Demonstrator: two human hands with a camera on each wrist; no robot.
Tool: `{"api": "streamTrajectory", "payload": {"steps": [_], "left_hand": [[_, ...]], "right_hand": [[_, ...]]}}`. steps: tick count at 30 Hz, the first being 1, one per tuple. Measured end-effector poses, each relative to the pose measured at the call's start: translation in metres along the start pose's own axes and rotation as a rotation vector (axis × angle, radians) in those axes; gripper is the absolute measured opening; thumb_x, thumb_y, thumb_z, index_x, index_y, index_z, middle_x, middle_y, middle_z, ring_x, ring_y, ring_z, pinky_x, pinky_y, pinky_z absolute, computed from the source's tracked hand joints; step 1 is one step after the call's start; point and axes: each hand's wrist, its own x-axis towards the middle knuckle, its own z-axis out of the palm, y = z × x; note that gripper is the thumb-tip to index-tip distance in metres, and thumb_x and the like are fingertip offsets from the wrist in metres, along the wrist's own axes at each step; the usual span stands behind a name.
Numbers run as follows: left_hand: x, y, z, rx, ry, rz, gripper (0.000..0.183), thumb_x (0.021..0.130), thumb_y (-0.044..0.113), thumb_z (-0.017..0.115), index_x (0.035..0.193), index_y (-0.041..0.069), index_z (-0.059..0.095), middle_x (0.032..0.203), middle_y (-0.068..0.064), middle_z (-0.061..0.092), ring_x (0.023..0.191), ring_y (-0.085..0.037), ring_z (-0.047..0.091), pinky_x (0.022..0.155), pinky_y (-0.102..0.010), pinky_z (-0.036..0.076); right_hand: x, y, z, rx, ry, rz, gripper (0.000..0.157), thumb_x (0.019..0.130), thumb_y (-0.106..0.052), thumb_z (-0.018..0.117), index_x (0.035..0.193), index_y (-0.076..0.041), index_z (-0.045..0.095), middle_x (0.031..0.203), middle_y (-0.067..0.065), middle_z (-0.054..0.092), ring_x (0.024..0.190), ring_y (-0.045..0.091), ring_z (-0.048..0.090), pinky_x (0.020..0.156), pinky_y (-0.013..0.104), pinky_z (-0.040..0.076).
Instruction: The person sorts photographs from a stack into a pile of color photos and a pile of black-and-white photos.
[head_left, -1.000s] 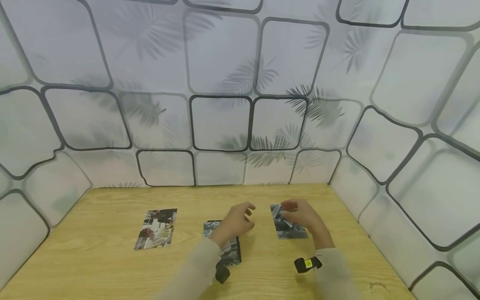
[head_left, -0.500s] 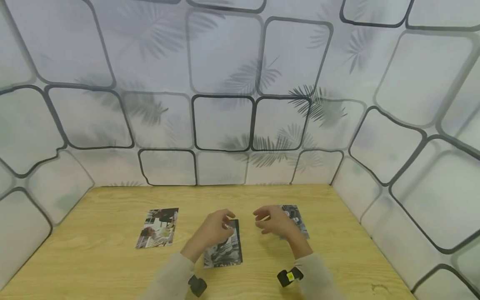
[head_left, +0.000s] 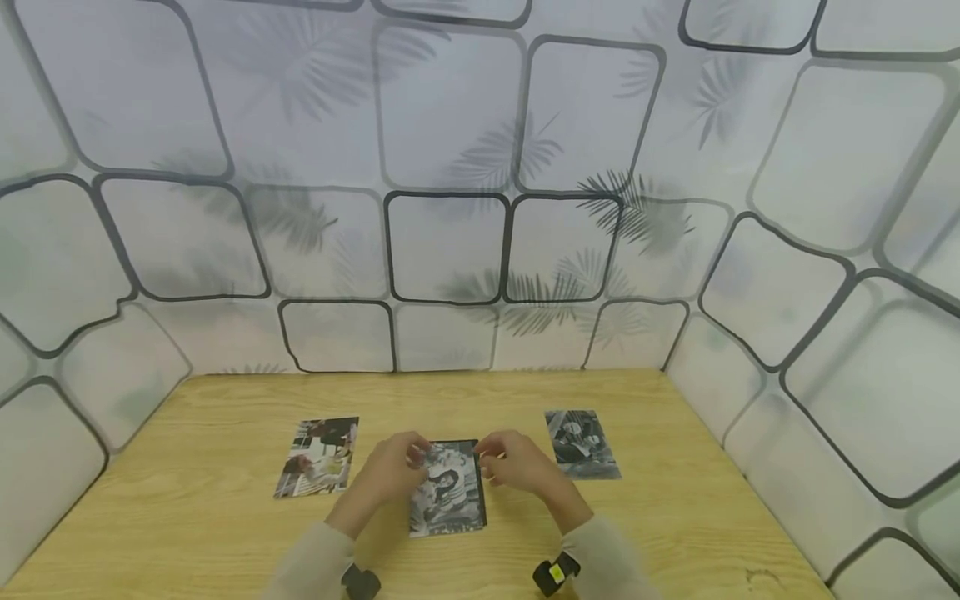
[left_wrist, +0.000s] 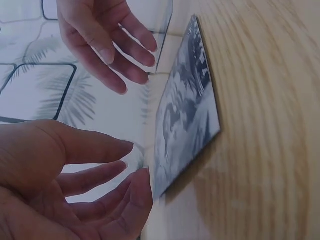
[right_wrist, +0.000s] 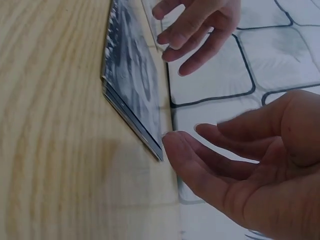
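Ahead of you stands a pale wall [head_left: 446,246] patterned with dark rounded outlines and grey fern leaves, and below it spreads the wooden table [head_left: 187,542], yellow with a fine grain. Your light sleeves [head_left: 307,567] come in from the near side. Your left hand [head_left: 386,471] has its fingers softly bent and set apart, gripping nothing, near the left edge of the stack of prints [head_left: 447,492]; your right hand [head_left: 519,462], just as loosely curved, has its fingertips by the right edge. You cannot tell from these views whether either one touches it. The stack lies flat on the table between your hands, its top print in black and white: a dark-haired figure in stripes amid mottled light and dark patches. A black margin peeks out along its top and right sides, and your right wrist view shows layered edges, dark between pale. Well to its left you have a colour print [head_left: 318,458] with a striped figure; to its right, a grey print [head_left: 583,446].
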Motion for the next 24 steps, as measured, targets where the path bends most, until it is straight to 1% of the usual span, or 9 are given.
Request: {"api": "streamTrajectory", "payload": {"steps": [2,5,9,12,14,18,20,24], "left_hand": [[0.0,-0.004,-0.001,-0.001,0.005,-0.015,0.036,0.083,-0.001,0.074,0.119,-0.001,0.067,0.104,-0.016,0.069,0.092,-0.026,0.067,0.072,-0.038,0.061],[-0.001,-0.008,-0.002,0.004,0.01,-0.028,0.037,0.083,0.0,0.076,0.119,-0.002,0.067,0.104,-0.016,0.07,0.092,-0.026,0.068,0.075,-0.041,0.061],[-0.001,-0.011,-0.001,0.02,0.015,-0.041,0.038,0.083,0.001,0.078,0.119,-0.002,0.067,0.105,-0.017,0.071,0.095,-0.029,0.068,0.08,-0.046,0.061],[-0.002,-0.013,0.0,0.029,0.019,-0.061,0.039,0.082,0.001,0.078,0.119,-0.001,0.067,0.107,-0.018,0.071,0.097,-0.032,0.069,0.082,-0.047,0.061],[-0.002,-0.015,0.0,0.03,0.021,-0.077,0.039,0.082,0.002,0.078,0.12,0.0,0.067,0.107,-0.018,0.071,0.097,-0.031,0.069,0.08,-0.046,0.061],[-0.001,-0.017,0.001,0.01,0.014,-0.094,0.04,0.083,0.002,0.077,0.121,-0.001,0.066,0.105,-0.018,0.071,0.09,-0.026,0.068,0.073,-0.04,0.061],[-0.001,-0.019,0.001,-0.001,0.013,-0.091,0.04,0.084,0.001,0.077,0.122,-0.001,0.066,0.104,-0.017,0.071,0.088,-0.024,0.068,0.071,-0.038,0.061],[0.0,-0.02,0.001,-0.029,0.025,-0.066,0.039,0.083,0.0,0.078,0.121,-0.001,0.066,0.104,-0.017,0.07,0.091,-0.025,0.069,0.072,-0.038,0.061]], "right_hand": [[0.002,0.0,0.005,0.027,0.001,0.016,0.033,0.102,0.002,0.052,0.132,0.012,0.06,0.115,0.025,0.067,0.09,0.027,0.072,0.077,0.038,0.064],[0.004,0.001,0.01,0.063,0.007,0.039,0.035,0.099,0.007,0.05,0.132,0.013,0.059,0.113,0.025,0.067,0.087,0.023,0.069,0.074,0.037,0.063],[0.005,0.001,0.014,0.099,0.006,0.074,0.033,0.1,0.004,0.051,0.131,0.012,0.059,0.108,0.022,0.068,0.08,0.02,0.069,0.071,0.036,0.063],[0.005,0.0,0.015,0.114,0.009,0.104,0.032,0.103,-0.001,0.052,0.131,0.011,0.06,0.107,0.021,0.069,0.079,0.019,0.07,0.071,0.036,0.064],[0.004,-0.001,0.015,0.109,0.017,0.113,0.031,0.103,-0.002,0.053,0.13,0.01,0.061,0.107,0.021,0.069,0.079,0.019,0.071,0.071,0.036,0.065],[0.003,-0.002,0.015,0.1,0.028,0.116,0.031,0.102,-0.003,0.055,0.13,0.01,0.062,0.108,0.022,0.069,0.081,0.022,0.072,0.072,0.037,0.065],[0.003,-0.002,0.015,0.098,0.029,0.114,0.032,0.102,-0.003,0.055,0.13,0.01,0.062,0.109,0.022,0.069,0.082,0.022,0.073,0.072,0.038,0.065],[0.004,-0.003,0.015,0.098,0.028,0.122,0.032,0.102,-0.004,0.057,0.13,0.01,0.062,0.111,0.022,0.069,0.082,0.024,0.073,0.073,0.038,0.065]]}}
